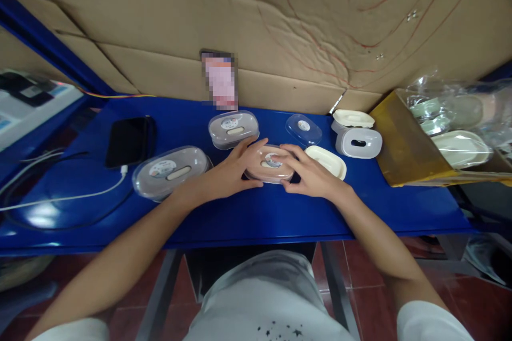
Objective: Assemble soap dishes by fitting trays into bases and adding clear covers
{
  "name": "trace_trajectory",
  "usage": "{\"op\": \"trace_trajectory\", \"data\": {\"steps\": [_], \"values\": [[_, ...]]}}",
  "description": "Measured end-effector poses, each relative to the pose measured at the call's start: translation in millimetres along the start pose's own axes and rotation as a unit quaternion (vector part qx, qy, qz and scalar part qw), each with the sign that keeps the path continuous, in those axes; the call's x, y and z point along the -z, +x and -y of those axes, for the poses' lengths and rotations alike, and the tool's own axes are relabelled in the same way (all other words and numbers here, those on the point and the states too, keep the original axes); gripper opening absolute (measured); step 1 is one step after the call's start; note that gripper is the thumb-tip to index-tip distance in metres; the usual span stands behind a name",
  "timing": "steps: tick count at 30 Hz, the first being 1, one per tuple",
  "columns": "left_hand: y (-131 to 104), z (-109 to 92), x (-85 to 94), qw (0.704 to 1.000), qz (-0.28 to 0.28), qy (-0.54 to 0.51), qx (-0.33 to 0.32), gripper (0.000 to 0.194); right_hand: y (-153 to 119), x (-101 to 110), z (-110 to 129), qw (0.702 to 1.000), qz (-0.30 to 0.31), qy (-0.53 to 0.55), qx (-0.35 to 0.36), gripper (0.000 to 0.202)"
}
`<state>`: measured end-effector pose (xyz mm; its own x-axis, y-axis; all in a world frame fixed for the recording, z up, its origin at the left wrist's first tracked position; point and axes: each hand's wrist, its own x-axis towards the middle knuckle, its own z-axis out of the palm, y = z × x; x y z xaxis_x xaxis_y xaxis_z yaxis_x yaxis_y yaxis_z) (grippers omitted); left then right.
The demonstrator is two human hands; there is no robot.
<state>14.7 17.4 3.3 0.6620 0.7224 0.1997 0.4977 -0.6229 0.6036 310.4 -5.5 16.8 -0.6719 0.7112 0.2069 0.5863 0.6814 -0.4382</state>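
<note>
While the left hand point(230, 173) is holding one end of a pinkish oval box point(276, 171), the right hand point(314, 173) is holding the other, so the box is sitting between them above the front part of the blue worktop point(248, 218). Each grip is spanning only the box's width, thumb along the near side and fingers over the far side, and one right finger is reaching onto the clear top by the round label; whether the box is touching the worktop, I cannot tell. A cream oval tray point(334, 162) is lying just beside the right hand, partly hidden by it, and a loose clear lid point(300, 130) is lying beyond. Farther right, a pale box with a dark slot point(372, 144) is standing near a carton point(404, 144) that is holding wrapped pieces point(462, 149). One greyish lidded box point(242, 125) is resting behind the left hand, and a larger lidded box point(150, 173) is resting beside the left forearm, near a black phone point(128, 141).
</note>
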Motion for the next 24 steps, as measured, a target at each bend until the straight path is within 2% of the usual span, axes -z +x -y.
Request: {"op": "trace_trajectory", "data": {"steps": [1, 3, 4, 6, 8, 11, 13, 16, 19, 21, 22, 24], "values": [[-9.9, -7.6, 8.5, 0.998, -0.007, 0.056, 0.001, 0.088, 0.2, 0.8, 0.5, 1.000, 0.001, -0.006, -0.009, 0.063], [-37.1, -18.3, 27.6, 0.983, -0.078, 0.167, 0.014, 0.064, 0.3, 2.0, -0.3, 0.999, -0.007, -0.034, -0.033, 0.061], [-53.3, -20.3, 36.9, 0.968, -0.130, 0.212, 0.033, 0.056, 0.1, 1.9, -2.0, 0.997, -0.017, -0.055, -0.049, 0.061], [-86.3, -17.6, 52.0, 0.936, -0.178, 0.283, 0.109, 0.048, 0.0, -0.1, -7.5, 0.990, -0.045, -0.104, -0.086, 0.060], [-113.7, -9.8, 59.7, 0.910, -0.191, 0.320, 0.182, 0.044, 0.3, -4.1, -14.6, 0.979, -0.074, -0.147, -0.118, 0.060], [-131.5, -0.5, 55.3, 0.930, -0.163, 0.270, 0.190, 0.041, 0.9, -7.3, -26.0, 0.971, -0.087, -0.177, -0.133, 0.064], [-125.5, -1.0, 42.8, 0.949, -0.147, 0.235, 0.151, 0.041, -0.6, -1.6, -34.5, 0.972, -0.078, -0.173, -0.136, 0.069], [-96.6, -14.4, 14.6, 0.964, -0.125, 0.223, 0.072, 0.042, -9.5, 22.1, -49.5, 0.966, -0.099, -0.159, -0.178, 0.065], [-58.2, -37.2, -12.8, 0.955, -0.102, 0.276, 0.023, 0.040, -28.7, 52.7, -65.3, 0.937, -0.137, -0.197, -0.254, 0.052], [-34.8, -51.0, -24.9, 0.948, -0.098, 0.304, -0.003, 0.041, -45.3, 68.5, -76.0, 0.919, -0.124, -0.222, -0.301, 0.049], [-25.4, -56.2, -29.0, 0.942, -0.100, 0.320, -0.014, 0.041, -53.7, 74.0, -81.6, 0.916, -0.103, -0.222, -0.318, 0.052], [-12.3, -63.3, -35.2, 0.930, -0.102, 0.350, -0.045, 0.046, -69.2, 80.5, -93.0, 0.913, -0.049, -0.205, -0.349, 0.077]]}}
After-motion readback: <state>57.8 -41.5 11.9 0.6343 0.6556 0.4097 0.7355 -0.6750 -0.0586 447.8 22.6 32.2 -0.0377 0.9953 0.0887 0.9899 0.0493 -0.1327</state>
